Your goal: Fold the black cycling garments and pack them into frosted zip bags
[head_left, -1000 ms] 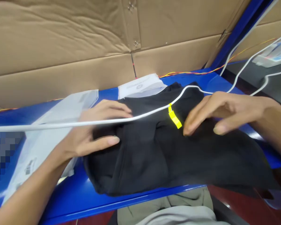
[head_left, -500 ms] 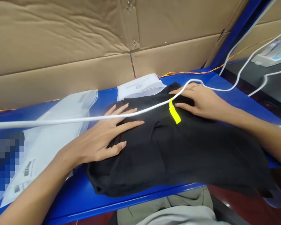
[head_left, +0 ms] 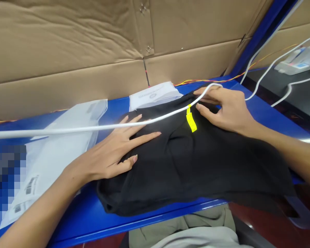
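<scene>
A black garment (head_left: 196,165) lies spread over the table, its near right part hanging past the front edge. A bright yellow tag (head_left: 191,122) sits on its upper middle. My left hand (head_left: 119,146) rests flat on the garment's left side with the fingers spread. At the far right edge, my right hand (head_left: 223,108) has its fingers bent over the cloth, thumb on the near side; its fingertips are partly hidden. A white cable (head_left: 113,128) crosses in front of both hands.
On the blue table (head_left: 74,220), a white plastic mailer bag (head_left: 59,155) lies at the left. Another white packet (head_left: 152,94) is behind the garment. Brown cardboard (head_left: 67,44) walls the back. Twisted red and yellow wires (head_left: 196,82) run along it. A white device (head_left: 294,65) stands far right.
My right hand has moved slightly up and away, its fingers more bent, and the garment's far right edge has shifted with it. The yellow tag has moved up slightly. My left hand stays put.
</scene>
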### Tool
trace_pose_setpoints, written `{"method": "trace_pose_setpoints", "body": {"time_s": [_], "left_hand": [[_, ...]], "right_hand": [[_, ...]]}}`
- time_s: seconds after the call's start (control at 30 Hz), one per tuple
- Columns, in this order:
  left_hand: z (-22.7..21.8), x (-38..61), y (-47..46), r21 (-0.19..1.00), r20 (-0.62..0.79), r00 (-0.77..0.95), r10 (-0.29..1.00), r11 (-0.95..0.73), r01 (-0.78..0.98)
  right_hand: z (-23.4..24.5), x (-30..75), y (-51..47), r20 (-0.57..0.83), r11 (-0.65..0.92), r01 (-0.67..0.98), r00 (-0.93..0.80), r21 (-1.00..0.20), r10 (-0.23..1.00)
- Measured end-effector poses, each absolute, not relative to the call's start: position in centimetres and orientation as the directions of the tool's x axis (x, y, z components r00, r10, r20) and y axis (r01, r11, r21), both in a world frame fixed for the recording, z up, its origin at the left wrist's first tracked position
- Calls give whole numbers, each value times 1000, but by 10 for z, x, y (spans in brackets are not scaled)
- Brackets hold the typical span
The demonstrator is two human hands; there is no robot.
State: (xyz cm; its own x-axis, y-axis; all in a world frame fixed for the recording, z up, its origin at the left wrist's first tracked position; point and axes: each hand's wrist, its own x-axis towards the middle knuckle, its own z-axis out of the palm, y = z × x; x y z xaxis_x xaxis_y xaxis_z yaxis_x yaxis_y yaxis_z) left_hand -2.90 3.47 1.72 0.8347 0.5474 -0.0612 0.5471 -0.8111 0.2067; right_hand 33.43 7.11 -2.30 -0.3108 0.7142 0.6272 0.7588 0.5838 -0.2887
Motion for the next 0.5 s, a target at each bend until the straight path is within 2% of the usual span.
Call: {"method": "trace_pose_setpoints", "body": {"time_s": [0.1, 0.2, 0.3, 0.37, 0.5], "left_hand": [[18, -29, 34, 214, -8, 856, 516, -836, 506], [22, -26, 33, 191, 61, 879, 473, -870, 455], [24, -24, 33, 184, 34, 894, 447, -882, 434], [24, -24, 33, 219, -13, 892, 451, -869, 443], [21, -23, 32, 246, -62, 868, 492, -836, 491]], "right_hand": [[-17, 339, 72, 540, 642, 703, -428, -306, 725], [-19, 349, 76, 332, 684, 668, -600, -293, 728], [-23, 356, 78, 146, 701, 665, -691, -256, 708], [-22, 355, 75, 155, 732, 648, -717, -211, 680], [-14, 339, 57, 349, 783, 606, -711, -136, 611]]}}
